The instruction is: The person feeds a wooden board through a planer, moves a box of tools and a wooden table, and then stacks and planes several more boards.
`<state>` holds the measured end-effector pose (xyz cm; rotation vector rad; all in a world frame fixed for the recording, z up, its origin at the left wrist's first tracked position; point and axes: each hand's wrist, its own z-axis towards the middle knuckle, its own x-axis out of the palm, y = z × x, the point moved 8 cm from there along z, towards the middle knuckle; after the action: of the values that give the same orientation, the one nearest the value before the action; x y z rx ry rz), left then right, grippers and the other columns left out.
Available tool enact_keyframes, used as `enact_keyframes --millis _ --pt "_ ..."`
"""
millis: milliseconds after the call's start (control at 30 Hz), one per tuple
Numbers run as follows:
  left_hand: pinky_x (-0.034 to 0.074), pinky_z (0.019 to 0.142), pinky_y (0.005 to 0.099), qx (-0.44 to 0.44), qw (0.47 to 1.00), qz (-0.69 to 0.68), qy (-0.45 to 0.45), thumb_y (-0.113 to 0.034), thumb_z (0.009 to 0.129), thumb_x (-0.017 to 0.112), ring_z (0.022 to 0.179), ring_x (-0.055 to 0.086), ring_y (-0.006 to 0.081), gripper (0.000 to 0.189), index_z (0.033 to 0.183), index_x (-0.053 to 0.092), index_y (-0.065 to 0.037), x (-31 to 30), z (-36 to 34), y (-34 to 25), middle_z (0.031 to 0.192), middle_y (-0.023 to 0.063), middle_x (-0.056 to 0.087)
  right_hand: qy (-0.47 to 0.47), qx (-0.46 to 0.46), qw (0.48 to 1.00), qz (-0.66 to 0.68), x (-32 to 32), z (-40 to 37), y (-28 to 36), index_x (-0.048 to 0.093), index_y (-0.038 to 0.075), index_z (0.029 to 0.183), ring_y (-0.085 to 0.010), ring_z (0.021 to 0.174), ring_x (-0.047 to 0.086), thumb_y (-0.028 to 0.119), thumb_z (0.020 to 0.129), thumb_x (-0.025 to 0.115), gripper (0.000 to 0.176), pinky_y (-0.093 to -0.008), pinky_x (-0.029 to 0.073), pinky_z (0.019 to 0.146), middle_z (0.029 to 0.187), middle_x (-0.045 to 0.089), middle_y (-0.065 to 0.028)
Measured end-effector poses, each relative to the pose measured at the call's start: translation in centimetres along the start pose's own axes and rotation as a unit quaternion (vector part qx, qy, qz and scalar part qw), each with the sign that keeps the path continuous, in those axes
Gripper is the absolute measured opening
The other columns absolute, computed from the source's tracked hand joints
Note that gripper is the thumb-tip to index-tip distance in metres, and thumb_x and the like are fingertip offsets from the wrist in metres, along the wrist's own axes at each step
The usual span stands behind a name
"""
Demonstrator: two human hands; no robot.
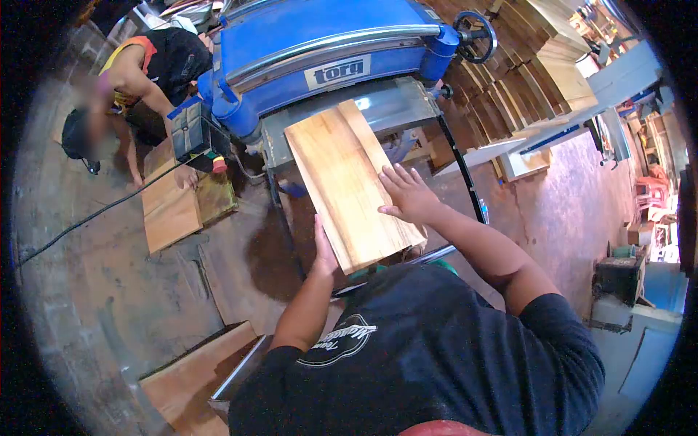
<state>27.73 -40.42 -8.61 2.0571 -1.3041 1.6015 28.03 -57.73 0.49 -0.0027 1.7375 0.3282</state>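
Note:
A wide, light wooden board (345, 185) lies in front of me, its far end on the metal bed (396, 102) of a blue machine (327, 54) marked "torq". My left hand (325, 245) grips the board's near left edge, with the fingers partly hidden under it. Across the board's right edge rests my right hand (408, 195), palm down, its fingers spread over the top face. The board's near end is close to my shirt.
At the left, a co-worker (138, 80) bends over boards (171, 207) on the floor. A black cable (94, 216) runs from the control box (195, 131). Stacked planks (509, 80) stand right of the machine; another board (196, 378) lies lower left.

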Motion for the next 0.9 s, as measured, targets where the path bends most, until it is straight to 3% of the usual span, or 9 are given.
enact_keyframes --millis 167,233,267,333,433,467,567,633,900 --pt "0.036 0.103 0.0438 0.001 1.000 0.014 -0.009 -0.067 0.087 0.028 0.124 0.044 0.0320 0.083 0.142 0.026 -0.004 -0.8 0.5 -0.2 0.138 0.0182 0.040 -0.075 0.008 0.979 0.192 3.0 -2.0 -0.9 0.027 0.002 0.141 -0.0362 0.137 0.021 0.051 0.089 0.048 0.074 -0.0489 0.022 0.109 0.149 0.021 -0.0177" --pt "0.037 0.103 0.0436 0.007 0.999 0.030 -0.012 -0.067 0.088 0.028 0.123 0.044 0.0317 0.083 0.142 0.025 -0.004 -1.4 1.5 -0.3 0.138 0.0179 0.040 -0.062 0.274 0.809 0.516 7.8 -5.0 -4.7 0.034 0.003 0.138 -0.0305 0.131 0.035 0.048 0.092 0.045 0.065 -0.0457 0.033 0.103 0.144 0.034 -0.0150" --pt "0.037 0.103 0.0432 0.019 0.998 0.057 -0.016 -0.066 0.088 0.028 0.123 0.044 0.0309 0.082 0.142 0.026 -0.004 -1.5 2.2 -0.4 0.138 0.0176 0.040 -0.062 0.272 0.810 0.516 8.1 -5.6 -5.1 0.034 0.003 0.138 -0.0305 0.131 0.035 0.048 0.092 0.045 0.065 -0.0457 0.033 0.103 0.144 0.034 -0.0150" --pt "0.037 0.102 0.0413 0.028 0.997 0.076 -0.018 -0.063 0.089 0.034 0.123 0.044 0.0286 0.079 0.141 0.025 -0.004 -2.1 3.4 -0.4 0.137 0.0161 0.041 0.056 0.333 0.580 0.741 10.8 -7.4 -3.3 0.049 0.001 0.124 -0.0192 0.093 0.062 0.046 0.093 0.045 0.054 -0.0337 0.054 0.072 0.110 0.062 -0.0111" --pt "0.037 0.101 0.0397 0.010 0.982 0.138 -0.129 -0.055 0.090 0.043 0.122 0.045 0.0266 0.072 0.139 0.030 -0.003 -6.1 7.1 -0.4 0.136 0.0153 0.042 -0.005 0.365 0.572 0.735 11.0 -6.3 -6.1 0.055 0.005 0.115 -0.0146 0.083 0.063 0.046 0.093 0.046 0.047 -0.0293 0.053 0.062 0.098 0.065 -0.0082" --pt "0.037 0.100 0.0386 0.137 0.939 0.271 -0.164 -0.042 0.090 0.054 0.118 0.047 0.0255 0.063 0.134 0.036 -0.001 -6.8 8.2 -3.1 0.132 0.0147 0.045 -0.021 0.358 0.584 0.728 10.7 -5.7 -7.1 0.056 0.004 0.112 -0.0153 0.078 0.064 0.047 0.093 0.046 0.048 -0.0304 0.053 0.061 0.094 0.066 -0.0069" --pt "0.040 0.095 0.0389 0.431 0.644 0.585 -0.239 -0.017 0.080 0.064 0.111 0.050 0.0315 0.049 0.124 0.047 0.000 4.2 4.4 -8.3 0.120 0.0164 0.052 -0.039 0.367 0.591 0.717 9.7 -3.9 -9.3 0.057 0.005 0.111 -0.0154 0.075 0.064 0.050 0.092 0.046 0.050 -0.0309 0.053 0.059 0.091 0.066 -0.0059" --pt "0.041 0.091 0.0418 0.424 0.542 0.718 -0.100 -0.013 0.075 0.064 0.108 0.051 0.0343 0.039 0.111 0.056 -0.003 9.9 4.9 -6.3 0.112 0.0161 0.055 -0.033 0.356 0.594 0.721 10.4 -2.4 -10.2 0.057 0.006 0.112 -0.0151 0.076 0.064 0.052 0.091 0.047 0.052 -0.0310 0.053 0.057 0.092 0.066 -0.0062" --pt "0.037 0.089 0.0416 0.362 0.444 0.819 -0.047 -0.020 0.077 0.065 0.103 0.049 0.0276 0.018 0.094 0.063 -0.013 12.1 9.9 -2.5 0.103 0.0067 0.055 -0.071 0.329 0.599 0.727 9.3 2.3 -11.9 0.059 -0.002 0.107 -0.0156 0.069 0.064 0.050 0.090 0.049 0.055 -0.0274 0.053 0.051 0.088 0.066 -0.0101"
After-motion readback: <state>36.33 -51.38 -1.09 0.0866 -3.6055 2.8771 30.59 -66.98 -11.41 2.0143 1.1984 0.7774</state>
